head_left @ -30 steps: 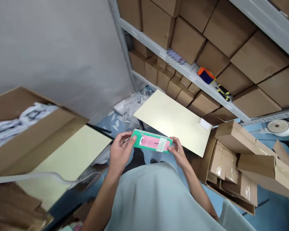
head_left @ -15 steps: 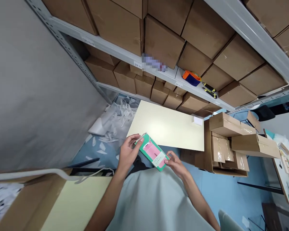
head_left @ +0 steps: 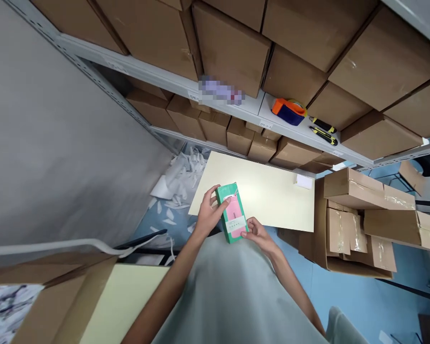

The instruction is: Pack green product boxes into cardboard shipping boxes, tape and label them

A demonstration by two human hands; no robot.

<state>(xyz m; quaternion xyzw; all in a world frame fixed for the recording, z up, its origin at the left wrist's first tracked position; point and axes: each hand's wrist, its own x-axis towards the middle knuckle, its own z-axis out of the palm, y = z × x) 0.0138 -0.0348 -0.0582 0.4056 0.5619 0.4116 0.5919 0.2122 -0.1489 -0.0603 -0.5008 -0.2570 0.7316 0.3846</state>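
Observation:
A flat green package with a pink phone case pictured on it is held between both hands, above the near edge of a cream tabletop. My left hand grips its far end and left side, fingers curled round it. My right hand pinches the near end by the white label. The package stands almost lengthwise away from me.
Grey shelving packed with brown cartons runs along the back; an orange and blue tape dispenser and yellow-black knives lie on it. Open cartons stand right of the table. White paper scraps litter the blue floor. A carton sits bottom left.
Both hands have turned the green package from crosswise to nearly lengthwise. The view has swung to the right and up towards the shelves.

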